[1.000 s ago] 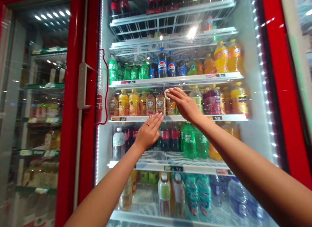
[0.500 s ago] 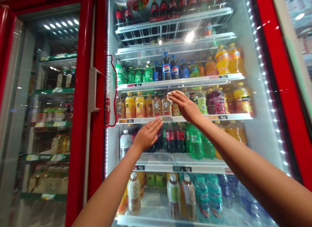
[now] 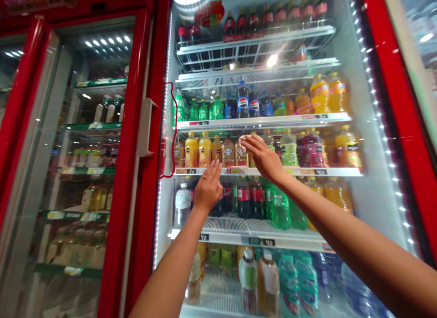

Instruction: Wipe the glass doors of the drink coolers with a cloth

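My right hand point(image 3: 263, 159) presses a small white cloth point(image 3: 247, 138) flat against the glass, level with the brown-labelled bottles point(image 3: 228, 151) on the middle shelf. Lower down, my left hand point(image 3: 209, 188) lies open with its fingers upright, near the shelf's front edge point(image 3: 273, 171) and over dark cola bottles point(image 3: 244, 202). Its fingertips seem to touch the glass door point(image 3: 344, 195). Most of the cloth is hidden under my right fingers.
The door's grey handle point(image 3: 146, 126) stands at its left edge, beside a red bottle outline point(image 3: 168, 131) on the glass. Red frames surround this door. A neighbouring cooler point(image 3: 95, 149) stands to the left, with stocked shelves behind its own glass.
The cooler has shifted right in view. My left hand has turned from slanted to upright and moved left across the glass. My right hand and cloth stay near the same bottles.
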`<action>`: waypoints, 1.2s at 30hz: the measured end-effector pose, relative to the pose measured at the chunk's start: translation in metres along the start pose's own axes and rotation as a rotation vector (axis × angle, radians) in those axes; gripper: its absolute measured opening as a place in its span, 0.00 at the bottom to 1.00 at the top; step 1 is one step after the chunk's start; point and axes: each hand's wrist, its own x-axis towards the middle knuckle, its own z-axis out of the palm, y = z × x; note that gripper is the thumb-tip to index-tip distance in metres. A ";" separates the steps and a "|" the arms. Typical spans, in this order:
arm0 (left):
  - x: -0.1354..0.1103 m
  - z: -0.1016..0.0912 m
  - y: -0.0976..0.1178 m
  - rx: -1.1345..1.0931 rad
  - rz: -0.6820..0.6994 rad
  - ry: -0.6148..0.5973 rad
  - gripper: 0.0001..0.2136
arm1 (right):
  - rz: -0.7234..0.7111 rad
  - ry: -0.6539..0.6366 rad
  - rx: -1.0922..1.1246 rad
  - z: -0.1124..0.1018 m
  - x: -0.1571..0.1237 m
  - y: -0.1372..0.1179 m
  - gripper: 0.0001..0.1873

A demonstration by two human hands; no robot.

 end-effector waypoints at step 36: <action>-0.004 0.001 0.002 -0.050 -0.026 -0.015 0.42 | -0.012 -0.121 -0.039 0.010 0.033 -0.037 0.40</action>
